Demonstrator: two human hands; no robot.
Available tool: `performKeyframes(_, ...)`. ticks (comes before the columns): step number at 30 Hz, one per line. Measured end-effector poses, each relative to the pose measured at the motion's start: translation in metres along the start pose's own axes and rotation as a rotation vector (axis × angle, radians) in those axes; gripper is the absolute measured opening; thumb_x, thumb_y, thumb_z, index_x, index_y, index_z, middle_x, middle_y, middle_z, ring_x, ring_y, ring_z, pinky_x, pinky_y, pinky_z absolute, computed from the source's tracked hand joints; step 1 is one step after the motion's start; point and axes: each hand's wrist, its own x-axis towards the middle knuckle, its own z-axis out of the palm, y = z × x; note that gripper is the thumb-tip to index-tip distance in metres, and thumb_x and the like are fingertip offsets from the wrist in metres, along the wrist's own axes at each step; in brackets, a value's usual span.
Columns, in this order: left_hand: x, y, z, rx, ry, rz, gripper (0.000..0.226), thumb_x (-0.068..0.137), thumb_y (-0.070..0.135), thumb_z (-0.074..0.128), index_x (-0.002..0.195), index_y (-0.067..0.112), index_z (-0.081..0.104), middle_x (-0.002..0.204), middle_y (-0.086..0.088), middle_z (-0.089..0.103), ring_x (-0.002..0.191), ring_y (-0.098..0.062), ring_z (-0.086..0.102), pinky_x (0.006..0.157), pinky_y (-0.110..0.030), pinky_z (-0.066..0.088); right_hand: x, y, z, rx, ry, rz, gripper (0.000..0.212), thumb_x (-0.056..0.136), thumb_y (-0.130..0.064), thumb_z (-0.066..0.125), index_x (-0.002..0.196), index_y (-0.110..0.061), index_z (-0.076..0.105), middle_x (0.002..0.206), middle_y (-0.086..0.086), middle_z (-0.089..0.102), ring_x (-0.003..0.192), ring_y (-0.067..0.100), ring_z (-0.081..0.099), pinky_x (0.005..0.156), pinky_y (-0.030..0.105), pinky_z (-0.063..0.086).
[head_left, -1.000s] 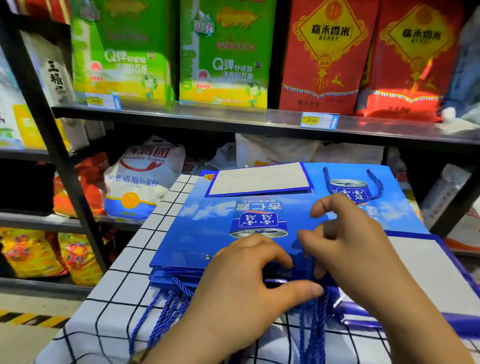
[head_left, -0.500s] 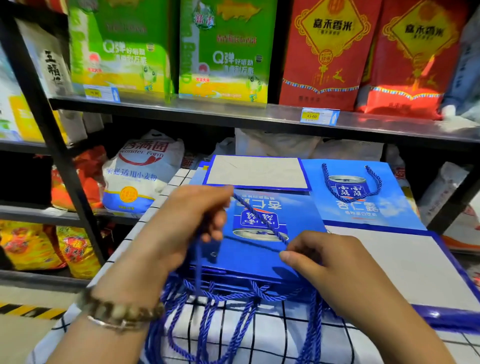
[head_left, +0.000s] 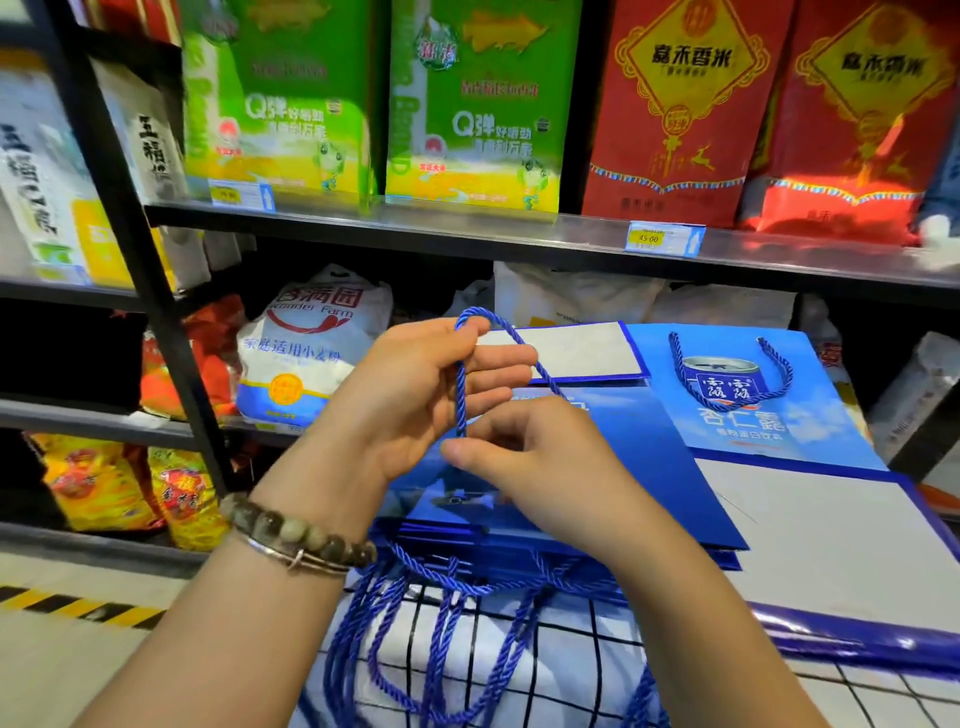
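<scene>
A stack of flat blue paper gift bags (head_left: 649, 467) lies on a table with a white black-checked cloth (head_left: 467, 670). Several blue rope handles (head_left: 426, 623) hang over the stack's near edge. My left hand (head_left: 410, 395), a bead bracelet on its wrist, is raised above the stack and holds a loop of blue rope handle (head_left: 460, 384) that runs over its fingers. My right hand (head_left: 540, 467) pinches the lower end of that rope just above the top bag. Another blue bag (head_left: 753, 415) printed with a can lies flat further back on the right.
A dark metal shelf rack (head_left: 467, 234) stands right behind the table. Green bags (head_left: 467, 104) and red bags (head_left: 680, 104) fill its upper shelf. A white flour sack (head_left: 306, 358) sits lower left. The floor at lower left has a yellow-black stripe (head_left: 78, 605).
My left hand has risen from the stack's near edge, drawing a rope handle loop up with it. My right hand has moved left from the bag top to pinch the rope's lower end.
</scene>
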Motion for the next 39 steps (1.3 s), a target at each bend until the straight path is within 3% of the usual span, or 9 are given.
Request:
performKeyframes(5, -0.004, -0.01, -0.016, 0.269, 0.046, 0.063, 0.021, 0.097, 0.017, 0.039, 0.09, 0.015, 0.058, 0.082, -0.002, 0.074, 0.077, -0.012, 0.069, 0.073, -0.026, 0.055, 0.005, 0.008, 0.004, 0.172, 0.018, 0.083, 0.025, 0.078, -0.007, 0.063, 0.054, -0.015, 0.059, 0.044, -0.005, 0.054, 0.047, 0.014, 0.055, 0.048, 0.025, 0.041)
performKeyframes(10, -0.03, -0.028, -0.057, 1.153, 0.154, 0.229, 0.015, 0.089, 0.038, 0.05, 0.09, 0.031, 0.063, 0.096, 0.008, 0.067, 0.083, -0.002, 0.06, 0.078, -0.02, 0.042, 0.001, 0.014, 0.001, 0.246, -0.008, 0.161, 0.023, 0.076, 0.0, 0.065, 0.074, -0.02, 0.055, 0.044, -0.005, 0.057, 0.042, 0.009, 0.055, 0.041, 0.019, 0.04)
performKeyframes(13, -0.051, -0.036, -0.07, 1.62, 0.052, 0.185, 0.063, 0.072, 0.071, 0.031, 0.116, 0.035, 0.059, 0.126, 0.018, 0.055, 0.111, 0.003, 0.05, 0.091, -0.017, 0.034, -0.001, 0.011, -0.002, 0.255, -0.047, 0.181, 0.021, 0.075, -0.002, 0.069, 0.068, -0.015, 0.054, 0.048, -0.003, 0.061, 0.045, 0.009, 0.06, 0.04, 0.017, 0.04)
performKeyframes(17, -0.068, -0.039, -0.071, 1.577, -0.029, 0.082, 0.082, 0.057, 0.082, 0.028, 0.127, 0.045, 0.047, 0.14, 0.028, 0.036, 0.128, 0.013, 0.03, 0.103, -0.014, 0.027, -0.006, 0.008, -0.008, 0.221, -0.093, 0.137, 0.02, 0.077, -0.011, 0.069, 0.059, -0.014, 0.06, 0.052, -0.001, 0.063, 0.048, 0.011, 0.059, 0.042, 0.014, 0.039)
performKeyframes(20, -0.077, -0.035, -0.07, 1.629, -0.01, 0.125, 0.094, 0.042, 0.082, 0.012, 0.122, 0.05, 0.05, 0.135, 0.036, 0.037, 0.126, 0.015, 0.031, 0.101, -0.015, 0.032, -0.012, 0.01, -0.006, 0.155, -0.133, 0.113, 0.024, 0.077, -0.014, 0.069, 0.055, -0.016, 0.061, 0.05, -0.003, 0.06, 0.048, 0.009, 0.057, 0.042, 0.011, 0.036)
performKeyframes(24, -0.08, -0.033, -0.068, 1.635, 0.004, 0.155, 0.091, 0.045, 0.081, 0.008, 0.116, 0.049, 0.056, 0.129, 0.032, 0.048, 0.121, 0.01, 0.042, 0.098, -0.023, 0.041, -0.013, 0.013, -0.004, 0.115, -0.145, 0.117, 0.024, 0.077, -0.014, 0.068, 0.055, -0.018, 0.062, 0.05, -0.004, 0.06, 0.048, 0.007, 0.056, 0.043, 0.009, 0.036)
performKeyframes(31, -0.077, -0.039, -0.072, 1.6, 0.021, 0.332, 0.088, 0.067, 0.083, -0.001, 0.092, 0.031, 0.065, 0.089, 0.01, 0.072, 0.084, -0.015, 0.067, 0.068, -0.041, 0.053, -0.009, 0.013, -0.003, 0.01, -0.202, 0.098, 0.02, 0.077, -0.02, 0.07, 0.058, -0.02, 0.064, 0.052, -0.007, 0.063, 0.049, 0.003, 0.053, 0.048, 0.012, 0.039)
performKeyframes(35, -0.075, -0.042, -0.071, 1.673, 0.059, 0.482, 0.06, 0.084, 0.064, 0.022, 0.072, 0.028, 0.068, 0.06, 0.009, 0.066, 0.053, -0.014, 0.063, 0.043, -0.035, 0.049, -0.009, 0.011, -0.003, -0.092, -0.233, 0.04, 0.02, 0.077, -0.025, 0.07, 0.059, -0.027, 0.064, 0.053, -0.011, 0.06, 0.051, 0.001, 0.051, 0.053, 0.013, 0.039)
performKeyframes(39, -0.073, -0.045, -0.068, 1.701, 0.188, 0.599, 0.051, 0.086, 0.052, 0.031, 0.062, 0.023, 0.064, 0.048, 0.005, 0.058, 0.04, -0.019, 0.056, 0.033, -0.028, 0.039, -0.011, 0.005, -0.01, -0.296, -0.395, -0.131, 0.017, 0.09, -0.024, 0.054, 0.085, -0.017, 0.069, 0.079, -0.009, 0.058, 0.08, 0.004, 0.054, 0.078, 0.022, 0.042)
